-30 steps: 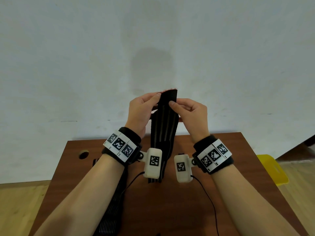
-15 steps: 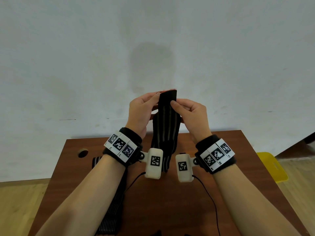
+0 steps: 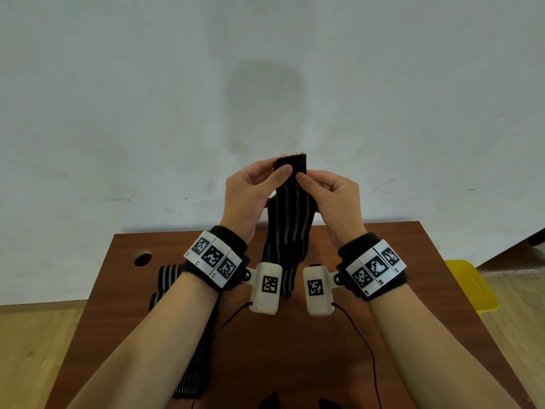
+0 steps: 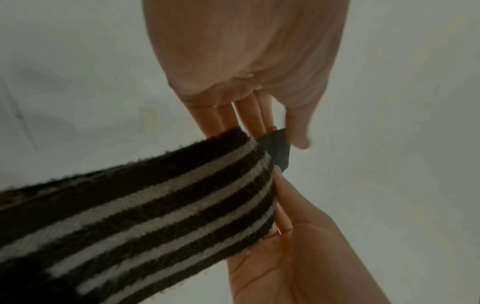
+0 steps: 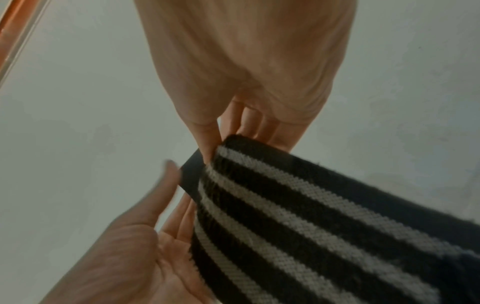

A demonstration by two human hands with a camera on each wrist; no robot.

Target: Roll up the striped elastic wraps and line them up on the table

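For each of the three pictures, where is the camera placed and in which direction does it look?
Head: worn on the head, looking forward and down at left hand, right hand, forearms, held wrap, table.
Left wrist: looks along the left hand at the wrap.
Right wrist: looks along the right hand.
Both wrist views share the wrap's black end and the opposite hand.

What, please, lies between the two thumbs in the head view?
The plain black end of the striped wrap; left hand and right hand pinch it.

second wrap [image 3: 191, 379]: under left forearm | held wrap [image 3: 287, 231]: tail behind wrist camera
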